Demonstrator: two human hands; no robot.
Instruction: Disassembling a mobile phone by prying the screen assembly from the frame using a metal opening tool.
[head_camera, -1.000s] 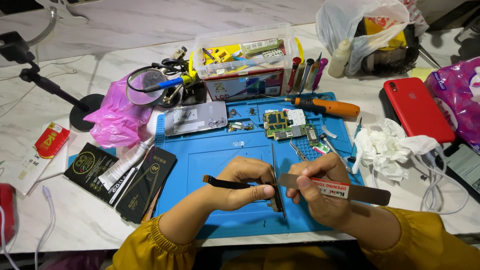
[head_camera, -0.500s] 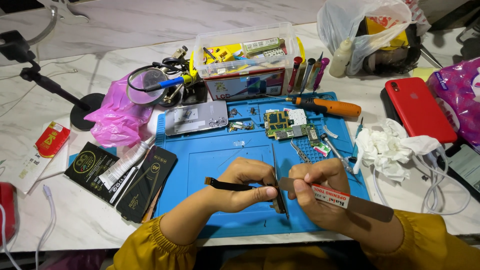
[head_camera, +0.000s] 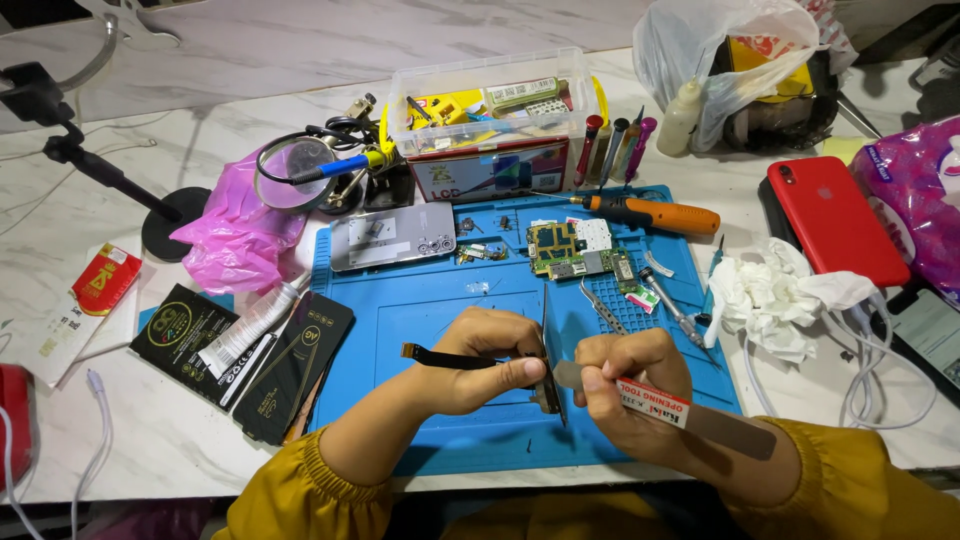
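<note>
My left hand (head_camera: 488, 360) pinches a thin dark phone panel (head_camera: 549, 396) held edge-on above the blue work mat (head_camera: 420, 310). A black flex cable (head_camera: 436, 357) sticks out to the left from under its fingers. My right hand (head_camera: 628, 392) grips a flat metal opening tool (head_camera: 722, 428) with a red and white label. The tool's tip rests against the panel's edge, right between the two hands.
On the mat lie a green circuit board (head_camera: 573, 250), a silver phone back (head_camera: 392, 238), tweezers (head_camera: 602, 306) and an orange screwdriver (head_camera: 655, 213). A clear parts box (head_camera: 495, 100), pink bag (head_camera: 235, 240), red phone (head_camera: 835, 220) and crumpled tissue (head_camera: 770, 295) surround it.
My right hand has crept slightly left and down, keeping the tool tip at the panel's edge. The left hand keeps its hold and has hardly moved.
</note>
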